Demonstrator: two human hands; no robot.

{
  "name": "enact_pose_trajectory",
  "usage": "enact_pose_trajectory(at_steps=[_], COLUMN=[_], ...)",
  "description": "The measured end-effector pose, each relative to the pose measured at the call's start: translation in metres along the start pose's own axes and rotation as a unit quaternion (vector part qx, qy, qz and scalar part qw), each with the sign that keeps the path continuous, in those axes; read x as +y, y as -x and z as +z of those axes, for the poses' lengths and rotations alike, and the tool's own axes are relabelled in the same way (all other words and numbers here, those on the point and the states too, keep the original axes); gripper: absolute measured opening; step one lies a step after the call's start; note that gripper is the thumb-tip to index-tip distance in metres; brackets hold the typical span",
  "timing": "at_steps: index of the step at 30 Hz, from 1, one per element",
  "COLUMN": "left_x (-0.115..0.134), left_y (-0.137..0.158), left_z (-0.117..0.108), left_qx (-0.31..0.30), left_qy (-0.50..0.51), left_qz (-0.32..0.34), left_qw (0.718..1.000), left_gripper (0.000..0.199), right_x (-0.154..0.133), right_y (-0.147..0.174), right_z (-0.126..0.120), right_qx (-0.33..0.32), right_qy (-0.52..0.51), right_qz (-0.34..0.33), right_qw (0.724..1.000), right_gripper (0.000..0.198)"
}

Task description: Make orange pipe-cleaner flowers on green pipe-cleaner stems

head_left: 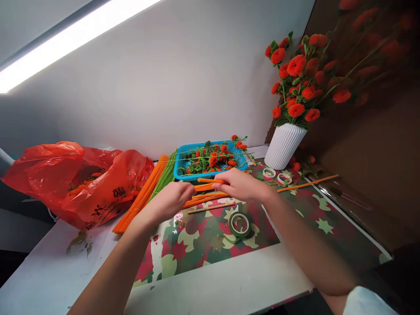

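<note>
My right hand (238, 186) pinches an orange pipe cleaner (210, 180), whose short end points left from the fingers. Facing it, my left hand (177, 197) is closed, its fingertips at orange pipe cleaners (204, 187) that span the gap between both hands. More orange strands lie on the table under the hands, and a thin brown stick (210, 208) lies just in front of them. Behind the hands stands a blue basket (177, 168) holding small orange flowers and green stems. A roll of green tape (239, 224) lies nearer to me.
Bundles of orange pipe cleaners (141, 197) and green pipe cleaners (166, 173) lie left of the basket. A red plastic bag (108, 192) sits farther left. At right are a white vase (285, 146) of orange flowers (297, 65), two tape rolls (269, 173) and a long orange strand (308, 183).
</note>
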State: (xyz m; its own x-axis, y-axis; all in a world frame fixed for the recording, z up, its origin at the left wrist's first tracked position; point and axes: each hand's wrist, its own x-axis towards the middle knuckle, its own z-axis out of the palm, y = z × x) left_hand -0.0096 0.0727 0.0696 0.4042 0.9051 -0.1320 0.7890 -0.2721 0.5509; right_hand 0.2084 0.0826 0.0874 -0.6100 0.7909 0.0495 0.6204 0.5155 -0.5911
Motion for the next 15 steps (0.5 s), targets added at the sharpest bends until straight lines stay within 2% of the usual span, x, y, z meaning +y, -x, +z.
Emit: enact_pose_trajectory(at_steps=[3,6,8,12,15], left_x=[-0.002,-0.002,-0.003,-0.006,-0.002], left_y=[-0.006,-0.012,-0.014,-0.012,-0.009], left_z=[0.022,0.04,0.044,0.034,0.022], left_qx=[-0.008,0.011,0.011,-0.001,0.012], left_qy=[-0.036,-0.038,-0.017,0.078,0.186], left_qz=[-0.02,-0.025,-0.023,-0.012,0.004], left_qw=[0.999,0.999,1.0,0.997,0.983], left_gripper=[0.002,0.014,0.02,0.017,0.016], right_x=[0.002,-0.001,-0.003,-0.004,-0.004], right_y=[0.005,0.006,0.005,0.005,0.004], right_z=[-0.009,-0.008,-0.006,-0.004,-0.004], right_qx=[0.011,0.007,0.006,0.044,0.09], right_qy=[-0.03,-0.056,-0.075,-0.1,-0.092], right_qz=[0.02,0.015,0.002,-0.039,-0.039], right_qw=[0.999,0.998,0.997,0.993,0.991], right_gripper=[0.033,0.036,0.037,0.035,0.033])
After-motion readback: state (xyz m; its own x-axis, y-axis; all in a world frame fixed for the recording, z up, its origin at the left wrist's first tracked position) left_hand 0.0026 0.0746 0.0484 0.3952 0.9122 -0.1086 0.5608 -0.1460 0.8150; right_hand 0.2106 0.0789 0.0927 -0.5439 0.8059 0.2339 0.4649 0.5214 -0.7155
